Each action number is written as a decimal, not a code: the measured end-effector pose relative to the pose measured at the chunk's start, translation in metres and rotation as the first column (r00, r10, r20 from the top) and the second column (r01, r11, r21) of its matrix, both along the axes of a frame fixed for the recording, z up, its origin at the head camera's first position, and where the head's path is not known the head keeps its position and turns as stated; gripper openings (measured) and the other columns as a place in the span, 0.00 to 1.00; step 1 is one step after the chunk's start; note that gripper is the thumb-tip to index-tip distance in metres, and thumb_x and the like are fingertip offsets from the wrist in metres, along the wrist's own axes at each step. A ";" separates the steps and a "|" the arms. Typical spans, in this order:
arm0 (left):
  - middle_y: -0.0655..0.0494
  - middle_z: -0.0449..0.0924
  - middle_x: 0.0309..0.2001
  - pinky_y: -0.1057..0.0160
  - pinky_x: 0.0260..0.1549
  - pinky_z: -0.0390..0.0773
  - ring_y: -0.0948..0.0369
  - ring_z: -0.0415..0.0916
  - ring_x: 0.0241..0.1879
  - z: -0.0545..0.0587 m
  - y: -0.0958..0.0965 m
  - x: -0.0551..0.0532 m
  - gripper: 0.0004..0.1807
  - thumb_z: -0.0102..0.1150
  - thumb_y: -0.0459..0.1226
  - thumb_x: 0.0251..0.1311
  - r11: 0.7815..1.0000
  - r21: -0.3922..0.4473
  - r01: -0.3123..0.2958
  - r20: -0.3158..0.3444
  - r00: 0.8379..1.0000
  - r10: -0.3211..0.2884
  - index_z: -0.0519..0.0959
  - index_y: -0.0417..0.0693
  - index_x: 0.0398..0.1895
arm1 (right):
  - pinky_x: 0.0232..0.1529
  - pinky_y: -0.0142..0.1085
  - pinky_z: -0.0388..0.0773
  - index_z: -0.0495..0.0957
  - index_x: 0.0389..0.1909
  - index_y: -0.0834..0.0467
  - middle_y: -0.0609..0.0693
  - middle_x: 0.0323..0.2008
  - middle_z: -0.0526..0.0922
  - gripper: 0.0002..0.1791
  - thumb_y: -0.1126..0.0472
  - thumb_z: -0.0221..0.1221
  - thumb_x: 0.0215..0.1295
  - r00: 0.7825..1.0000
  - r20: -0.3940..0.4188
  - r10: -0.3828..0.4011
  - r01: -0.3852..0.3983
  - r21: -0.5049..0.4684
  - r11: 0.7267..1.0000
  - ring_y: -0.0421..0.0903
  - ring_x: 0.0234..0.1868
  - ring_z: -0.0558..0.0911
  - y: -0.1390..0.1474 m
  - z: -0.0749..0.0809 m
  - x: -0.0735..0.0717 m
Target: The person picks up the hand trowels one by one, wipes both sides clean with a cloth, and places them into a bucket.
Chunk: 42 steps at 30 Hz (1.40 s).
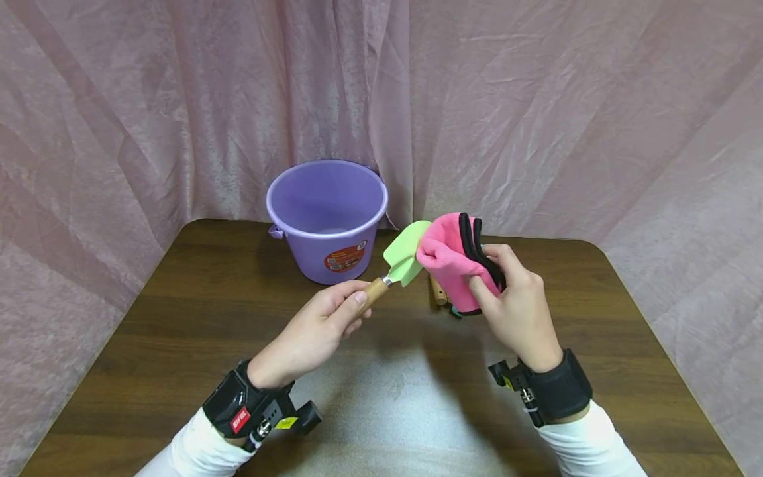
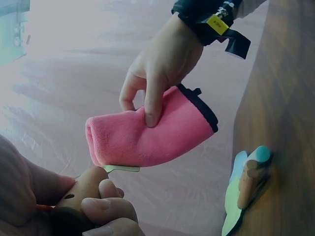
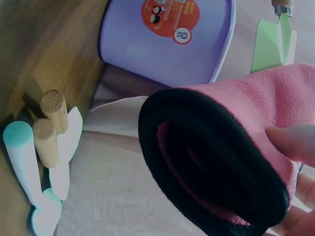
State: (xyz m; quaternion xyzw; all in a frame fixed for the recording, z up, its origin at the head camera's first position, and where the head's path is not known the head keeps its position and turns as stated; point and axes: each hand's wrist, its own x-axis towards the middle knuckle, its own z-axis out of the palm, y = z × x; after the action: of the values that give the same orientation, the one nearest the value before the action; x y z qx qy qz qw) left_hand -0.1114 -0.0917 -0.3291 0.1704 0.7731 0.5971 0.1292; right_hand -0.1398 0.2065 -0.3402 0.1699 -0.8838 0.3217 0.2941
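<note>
My left hand (image 1: 318, 328) grips the wooden handle of a small trowel (image 1: 405, 255), its light green blade pointing up and away. In my right hand (image 1: 524, 308) is a folded pink cloth (image 1: 447, 255) with black edging, pinched between thumb and fingers. The cloth overlaps the trowel blade's right edge in the head view. From the right wrist, the cloth's black-edged end (image 3: 206, 157) shows as an open loop facing the camera. The left wrist view has the trowel's blade mostly hidden behind the handle and cloth.
A purple bucket (image 1: 310, 255) with a red label stands at the back of the wooden table (image 1: 179, 331), close to a pink curtain. Behind the cloth lie two wooden-handled tools (image 3: 54, 110) and a white tool (image 3: 22, 157) with a turquoise end.
</note>
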 end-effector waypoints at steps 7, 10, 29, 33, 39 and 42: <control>0.47 0.71 0.33 0.69 0.23 0.65 0.59 0.65 0.27 0.000 0.000 0.000 0.14 0.41 0.42 0.79 1.000 0.002 0.000 -0.001 1.000 0.000 0.76 0.49 0.55 | 0.21 0.33 0.66 0.75 0.52 0.58 0.46 0.28 0.80 0.18 0.60 0.65 0.63 0.998 0.034 -0.050 0.051 -0.017 0.999 0.42 0.22 0.72 0.001 -0.002 -0.002; 0.48 0.72 0.34 0.69 0.23 0.65 0.59 0.65 0.27 0.000 0.000 0.000 0.15 0.41 0.42 0.79 1.000 -0.002 -0.002 -0.004 1.000 0.002 0.76 0.49 0.55 | 0.19 0.34 0.64 0.75 0.53 0.58 0.46 0.26 0.79 0.19 0.58 0.65 0.63 0.996 0.049 -0.068 0.069 -0.017 0.997 0.42 0.20 0.69 0.002 -0.003 -0.003; 0.50 0.73 0.34 0.68 0.25 0.65 0.59 0.66 0.28 0.000 -0.001 -0.001 0.15 0.42 0.42 0.79 0.999 0.005 -0.037 -0.023 0.999 0.038 0.77 0.50 0.56 | 0.21 0.37 0.70 0.75 0.53 0.57 0.48 0.28 0.79 0.18 0.59 0.65 0.63 1.000 0.007 -0.012 0.012 0.026 1.000 0.43 0.21 0.72 -0.001 -0.002 0.001; 0.50 0.72 0.33 0.68 0.25 0.65 0.59 0.66 0.28 -0.001 -0.001 -0.002 0.16 0.42 0.42 0.79 0.999 0.011 -0.033 -0.034 0.999 0.033 0.77 0.46 0.55 | 0.21 0.37 0.71 0.76 0.53 0.59 0.47 0.25 0.76 0.18 0.62 0.65 0.62 0.999 -0.017 0.033 -0.033 0.043 0.999 0.43 0.20 0.70 -0.002 0.000 0.002; 0.49 0.72 0.34 0.68 0.26 0.65 0.59 0.66 0.29 -0.001 -0.002 -0.003 0.16 0.42 0.43 0.79 0.999 0.021 -0.044 -0.013 0.999 0.044 0.77 0.47 0.56 | 0.32 0.41 0.73 0.77 0.51 0.59 0.48 0.31 0.82 0.18 0.64 0.65 0.59 0.992 -0.082 0.091 -0.084 0.084 0.993 0.44 0.25 0.76 -0.004 0.000 0.001; 0.48 0.72 0.33 0.68 0.26 0.65 0.59 0.66 0.29 -0.001 -0.002 -0.002 0.15 0.42 0.43 0.79 0.998 0.035 -0.048 0.004 0.999 0.048 0.77 0.48 0.55 | 0.38 0.46 0.68 0.78 0.51 0.59 0.50 0.35 0.84 0.18 0.64 0.64 0.58 0.989 -0.106 0.102 -0.090 0.107 0.990 0.45 0.31 0.80 -0.005 -0.002 0.001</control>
State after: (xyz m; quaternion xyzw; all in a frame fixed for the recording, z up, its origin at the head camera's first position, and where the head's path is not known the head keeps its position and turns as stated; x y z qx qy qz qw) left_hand -0.1138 -0.0933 -0.3298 0.1531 0.7663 0.6136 0.1133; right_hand -0.1387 0.2015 -0.3421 0.2449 -0.8721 0.2798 0.3181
